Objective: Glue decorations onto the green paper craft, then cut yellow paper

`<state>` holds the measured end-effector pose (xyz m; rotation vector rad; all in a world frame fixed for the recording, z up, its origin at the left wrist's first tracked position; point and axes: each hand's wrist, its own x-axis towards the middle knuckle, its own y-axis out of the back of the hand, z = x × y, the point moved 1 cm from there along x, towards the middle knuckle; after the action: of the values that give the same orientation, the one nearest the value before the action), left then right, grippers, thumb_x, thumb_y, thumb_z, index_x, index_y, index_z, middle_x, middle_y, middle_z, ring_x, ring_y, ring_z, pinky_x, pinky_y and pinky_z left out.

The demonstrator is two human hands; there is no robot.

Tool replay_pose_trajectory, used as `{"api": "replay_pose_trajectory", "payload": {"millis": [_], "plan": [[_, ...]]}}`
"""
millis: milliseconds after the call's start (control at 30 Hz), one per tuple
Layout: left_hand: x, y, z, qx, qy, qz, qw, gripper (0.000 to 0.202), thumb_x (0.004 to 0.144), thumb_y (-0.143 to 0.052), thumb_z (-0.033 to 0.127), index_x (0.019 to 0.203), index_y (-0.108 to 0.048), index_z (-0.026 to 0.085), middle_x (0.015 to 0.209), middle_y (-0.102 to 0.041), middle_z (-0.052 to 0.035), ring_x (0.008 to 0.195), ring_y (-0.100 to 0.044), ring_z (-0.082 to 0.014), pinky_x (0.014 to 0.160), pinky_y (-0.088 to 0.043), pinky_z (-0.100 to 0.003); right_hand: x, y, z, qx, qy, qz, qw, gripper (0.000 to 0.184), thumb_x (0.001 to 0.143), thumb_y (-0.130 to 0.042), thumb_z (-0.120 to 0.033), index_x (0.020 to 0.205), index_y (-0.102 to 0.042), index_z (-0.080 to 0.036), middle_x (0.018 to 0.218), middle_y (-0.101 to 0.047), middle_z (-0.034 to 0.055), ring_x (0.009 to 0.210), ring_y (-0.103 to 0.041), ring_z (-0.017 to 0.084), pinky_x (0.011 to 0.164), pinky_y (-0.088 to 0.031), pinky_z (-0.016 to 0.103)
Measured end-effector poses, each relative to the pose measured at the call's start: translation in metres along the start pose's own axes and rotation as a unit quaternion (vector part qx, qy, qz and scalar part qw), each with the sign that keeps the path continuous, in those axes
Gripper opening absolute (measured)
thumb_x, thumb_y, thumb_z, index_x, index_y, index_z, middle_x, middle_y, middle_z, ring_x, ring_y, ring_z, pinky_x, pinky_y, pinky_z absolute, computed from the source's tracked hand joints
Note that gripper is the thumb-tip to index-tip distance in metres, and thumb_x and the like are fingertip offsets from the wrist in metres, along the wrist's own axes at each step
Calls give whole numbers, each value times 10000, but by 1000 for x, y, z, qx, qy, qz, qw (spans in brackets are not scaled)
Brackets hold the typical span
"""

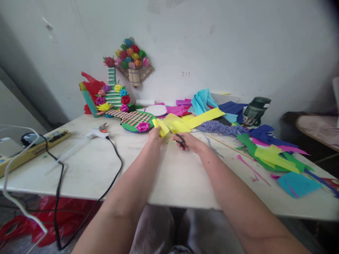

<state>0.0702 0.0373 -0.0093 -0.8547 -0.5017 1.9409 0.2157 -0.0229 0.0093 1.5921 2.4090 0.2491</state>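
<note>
My left hand (154, 135) is closed on the near end of a long yellow paper strip (185, 121) that runs off to the right across the white table (111, 165). My right hand (186, 141) grips black-handled scissors (178, 137), their blades pointing into the yellow paper just right of my left hand. Both hands meet near the middle of the table, over its far half.
A glue gun (96, 133) with a black cord (116, 169) lies to the left, beside a power strip (34, 148). Paper-flower crafts (116, 100) stand at the back. Purple yarn (219, 127), a dark jar (255, 110) and coloured paper scraps (272, 155) cover the right side.
</note>
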Motion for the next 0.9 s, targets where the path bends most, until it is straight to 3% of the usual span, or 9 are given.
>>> {"api": "replay_pose_trajectory", "payload": {"millis": [633, 900], "plan": [[-2, 1, 3, -13, 3, -2, 1000, 243, 793, -473, 28, 985, -606, 95, 895, -665, -109, 888, -649, -213, 779, -527, -322, 3, 0, 4, -16, -4, -2, 1000, 262, 749, -644, -385, 710, -528, -154, 485, -484, -59, 335, -416, 29, 283, -194, 156], [-4, 0, 3, 4, 1, -6, 1000, 227, 790, -488, 38, 971, -613, 97, 869, -665, -107, 875, -650, -215, 779, -526, -329, 0, 3, 2, 13, -7, -23, 1000, 305, 786, -591, -438, 815, -555, -137, 519, -538, -35, 355, -461, 49, 282, -240, 156]]}}
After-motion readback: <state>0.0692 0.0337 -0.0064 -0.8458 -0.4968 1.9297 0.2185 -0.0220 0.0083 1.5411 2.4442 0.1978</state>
